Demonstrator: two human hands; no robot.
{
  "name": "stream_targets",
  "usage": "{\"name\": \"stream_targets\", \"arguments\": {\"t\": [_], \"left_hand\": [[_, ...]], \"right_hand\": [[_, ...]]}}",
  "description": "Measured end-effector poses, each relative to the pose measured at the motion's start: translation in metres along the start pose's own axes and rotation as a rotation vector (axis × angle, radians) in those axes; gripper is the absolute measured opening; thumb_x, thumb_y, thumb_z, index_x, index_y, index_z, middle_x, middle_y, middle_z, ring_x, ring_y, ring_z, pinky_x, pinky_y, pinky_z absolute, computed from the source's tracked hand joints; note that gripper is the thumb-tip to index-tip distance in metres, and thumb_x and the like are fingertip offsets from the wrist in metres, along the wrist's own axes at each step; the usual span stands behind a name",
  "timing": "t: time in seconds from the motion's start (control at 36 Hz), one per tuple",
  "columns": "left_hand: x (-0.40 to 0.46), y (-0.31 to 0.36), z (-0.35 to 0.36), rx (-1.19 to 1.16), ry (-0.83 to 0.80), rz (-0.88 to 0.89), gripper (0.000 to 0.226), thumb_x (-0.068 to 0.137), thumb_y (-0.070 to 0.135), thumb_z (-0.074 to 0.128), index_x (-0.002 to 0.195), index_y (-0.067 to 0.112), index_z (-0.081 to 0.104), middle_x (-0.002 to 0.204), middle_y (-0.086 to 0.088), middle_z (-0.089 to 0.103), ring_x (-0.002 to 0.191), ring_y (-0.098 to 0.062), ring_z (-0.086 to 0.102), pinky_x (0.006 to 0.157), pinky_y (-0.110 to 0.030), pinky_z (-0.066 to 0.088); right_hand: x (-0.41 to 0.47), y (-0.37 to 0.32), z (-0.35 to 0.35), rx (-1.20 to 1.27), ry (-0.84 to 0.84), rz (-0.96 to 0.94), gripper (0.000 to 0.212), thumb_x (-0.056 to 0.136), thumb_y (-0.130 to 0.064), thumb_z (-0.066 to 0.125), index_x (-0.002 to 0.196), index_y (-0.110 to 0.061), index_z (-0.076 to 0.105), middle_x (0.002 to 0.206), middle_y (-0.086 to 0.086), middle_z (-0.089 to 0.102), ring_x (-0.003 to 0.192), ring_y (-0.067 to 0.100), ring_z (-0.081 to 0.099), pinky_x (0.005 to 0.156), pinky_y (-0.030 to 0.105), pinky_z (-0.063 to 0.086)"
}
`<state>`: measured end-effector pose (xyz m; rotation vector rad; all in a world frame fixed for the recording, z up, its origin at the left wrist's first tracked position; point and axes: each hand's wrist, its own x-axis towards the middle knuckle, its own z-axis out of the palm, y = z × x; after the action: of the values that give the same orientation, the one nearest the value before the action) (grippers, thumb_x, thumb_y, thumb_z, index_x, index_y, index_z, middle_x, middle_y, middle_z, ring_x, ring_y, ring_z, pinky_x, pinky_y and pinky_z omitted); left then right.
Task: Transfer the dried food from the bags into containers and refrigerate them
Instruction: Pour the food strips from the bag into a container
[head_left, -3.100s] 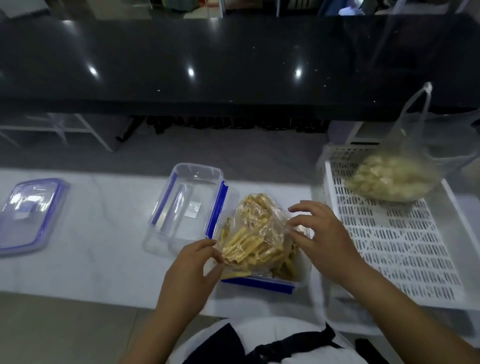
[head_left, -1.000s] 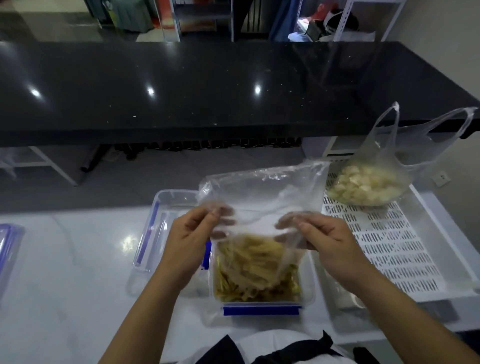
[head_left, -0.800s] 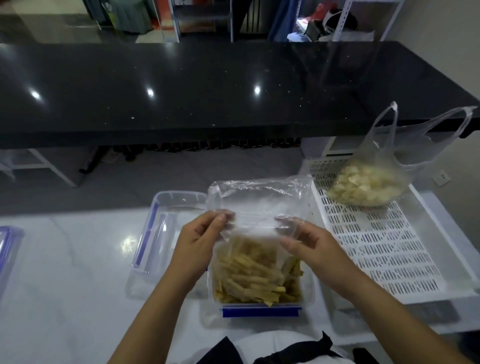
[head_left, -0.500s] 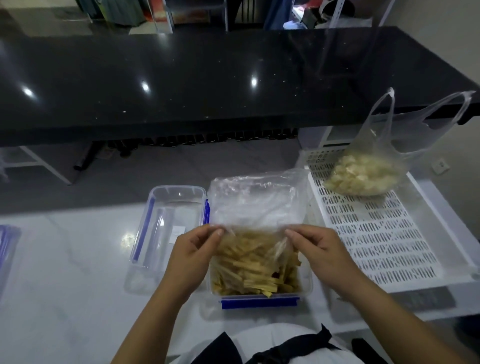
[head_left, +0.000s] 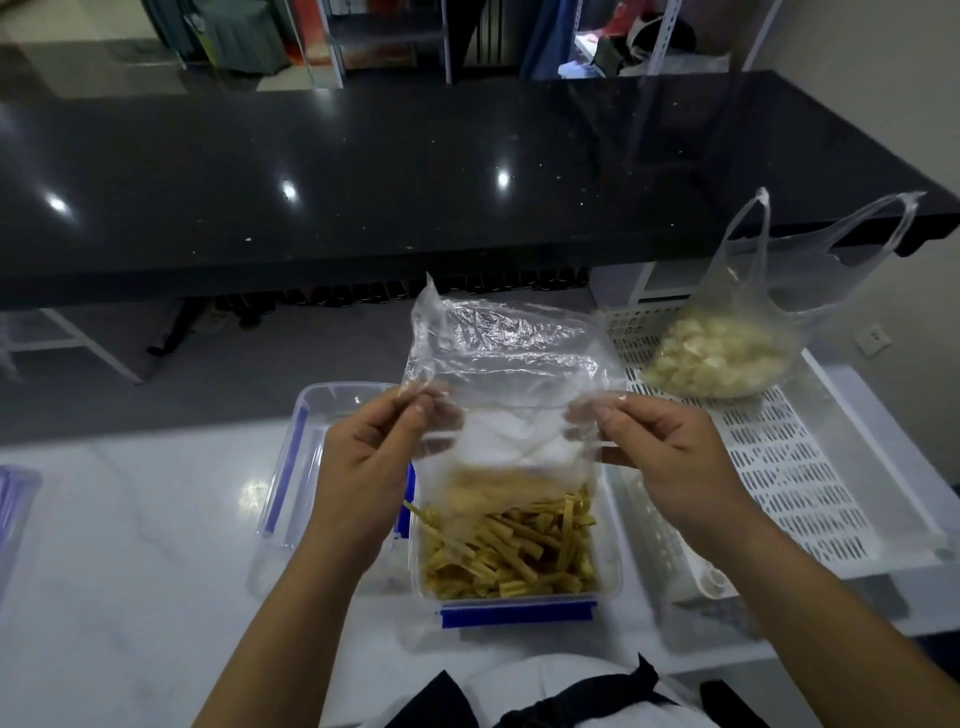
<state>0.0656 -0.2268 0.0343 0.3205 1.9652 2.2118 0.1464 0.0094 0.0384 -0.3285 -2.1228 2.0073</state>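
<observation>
Head view: left hand (head_left: 366, 462) and right hand (head_left: 670, 457) each pinch a side of clear bag (head_left: 506, 374), held upturned over container (head_left: 514, 556) at white counter's (head_left: 130, 545) near edge. Yellow dried sticks (head_left: 511, 545) fill container. Second bag (head_left: 727, 348) sits at white tray's (head_left: 810, 467) far end.

Container (head_left: 608, 582) between lid (head_left: 291, 467) (left) and tray (head_left: 810, 467); bag (head_left: 509, 364) above.

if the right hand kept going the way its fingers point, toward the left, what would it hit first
Most likely the left hand. The right hand pinches the clear bag with fingers aimed left, and only loose bag film lies between the two. Depth is hard to judge here.
</observation>
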Motion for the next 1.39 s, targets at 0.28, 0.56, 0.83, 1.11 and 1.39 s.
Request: {"name": "stream_targets", "arguments": {"t": [0.28, 0.56, 0.83, 1.11, 1.39], "left_hand": [[-0.001, 0.018, 0.004, 0.017, -0.001, 0.036, 0.031, 0.101, 0.014, 0.050, 0.098, 0.027, 0.078, 0.096, 0.001, 0.076, 0.090, -0.023, 0.074, 0.075, -0.029, 0.061], [0.003, 0.030, 0.004, 0.023, -0.021, 0.037, 0.024, 0.100, 0.017, 0.050, 0.105, 0.017, 0.074, 0.098, -0.004, 0.076, 0.092, -0.023, 0.074, 0.075, -0.028, 0.060], [0.002, 0.039, 0.007, -0.031, -0.057, 0.060, 0.028, 0.093, 0.027, 0.054, 0.107, 0.012, 0.073, 0.097, -0.007, 0.076, 0.091, -0.024, 0.074, 0.074, -0.029, 0.060], [0.003, 0.051, 0.012, -0.067, -0.076, 0.108, 0.022, 0.091, 0.030, 0.057, 0.099, 0.028, 0.078, 0.098, -0.006, 0.076, 0.090, -0.024, 0.074, 0.075, -0.030, 0.060], [0.002, 0.045, 0.008, 0.018, -0.033, 0.170, 0.019, 0.095, 0.020, 0.062, 0.101, 0.031, 0.076, 0.097, -0.003, 0.076, 0.091, -0.022, 0.074, 0.077, -0.032, 0.062]], "right_hand": [[-0.003, -0.011, 0.001, 0.018, -0.012, -0.044, 0.028, 0.089, -0.023, 0.059, 0.109, -0.011, 0.075, 0.103, 0.002, 0.078, 0.097, 0.021, 0.074, 0.083, 0.038, 0.061], [0.000, -0.025, -0.001, 0.012, -0.014, -0.087, 0.033, 0.089, -0.027, 0.059, 0.112, -0.010, 0.074, 0.104, 0.003, 0.078, 0.100, 0.022, 0.073, 0.081, 0.035, 0.061], [-0.006, -0.032, -0.004, 0.010, 0.026, -0.081, 0.030, 0.092, -0.024, 0.059, 0.113, -0.008, 0.074, 0.104, 0.007, 0.077, 0.100, 0.025, 0.073, 0.083, 0.043, 0.061], [-0.011, -0.045, -0.005, 0.073, 0.014, -0.128, 0.028, 0.091, -0.026, 0.059, 0.109, -0.013, 0.076, 0.104, 0.007, 0.077, 0.098, 0.023, 0.074, 0.076, 0.030, 0.061], [-0.014, -0.051, -0.010, -0.014, 0.106, -0.182, 0.021, 0.082, -0.029, 0.072, 0.100, -0.021, 0.080, 0.097, 0.000, 0.078, 0.092, 0.019, 0.075, 0.073, 0.029, 0.062]]}}
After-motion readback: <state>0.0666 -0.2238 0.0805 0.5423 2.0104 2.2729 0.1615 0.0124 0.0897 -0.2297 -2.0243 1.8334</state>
